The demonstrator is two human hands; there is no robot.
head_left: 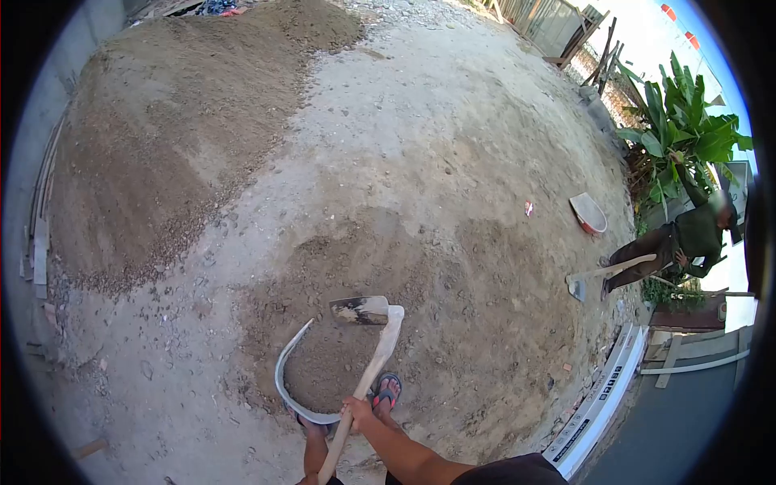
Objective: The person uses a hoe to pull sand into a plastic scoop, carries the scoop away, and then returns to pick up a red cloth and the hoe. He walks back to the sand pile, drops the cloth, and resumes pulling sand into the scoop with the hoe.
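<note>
My right hand (356, 409) is closed around the wooden handle of a hoe (378, 349), about halfway along it. My left hand (305, 479) holds the handle's lower end at the bottom edge of the view and is mostly cut off. The hoe's metal blade (358, 310) hangs over a round metal pan (284, 394) filled with sand. The pan rests on a low mound of damp sand (453, 307). My sandalled foot (386, 392) stands beside the pan, and my other foot is at its near rim.
A large heap of sand and gravel (170, 137) fills the left. Another person (687, 238) at the right holds a second hoe (602, 273). A tilted pan (588, 213) lies near them. There are plants (687, 133) at the far right, boards (39, 242) at the left edge, and a white strip (602, 396) at lower right.
</note>
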